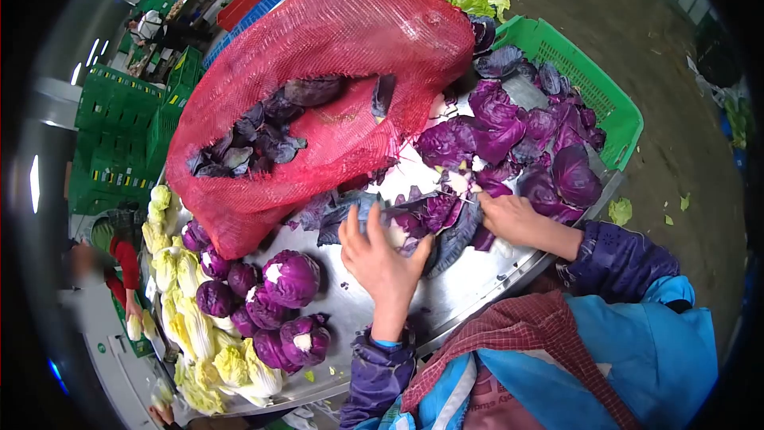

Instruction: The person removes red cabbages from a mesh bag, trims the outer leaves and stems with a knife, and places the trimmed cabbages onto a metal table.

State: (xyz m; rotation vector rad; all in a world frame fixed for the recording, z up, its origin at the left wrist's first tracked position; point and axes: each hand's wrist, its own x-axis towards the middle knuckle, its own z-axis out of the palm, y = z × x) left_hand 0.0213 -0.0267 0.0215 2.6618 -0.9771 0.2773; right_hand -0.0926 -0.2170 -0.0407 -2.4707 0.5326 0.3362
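Note:
A red cabbage [406, 229], its pale cut stem showing, sits among loose dark outer leaves [458, 239] on the metal table. Against its near left side is my left hand [376, 261], fingers spread and thumb apart. Just right of the cabbage, my right hand [513, 219] has its fingers curled together beside small white stem pieces [459, 183]; what they grip, if anything, I cannot make out. Purple leaves [493, 123] are heaped beyond my right hand. To the left stands a group of trimmed red cabbages [291, 279], some with white stems facing up.
A red mesh sack [350, 40] with dark leaves inside lies across the table [469, 291]. A green crate [613, 103] adjoins the right edge. Napa cabbages [191, 302] line the left edge. Other people [123, 263] are at the left; green crates [115, 127] are stacked behind.

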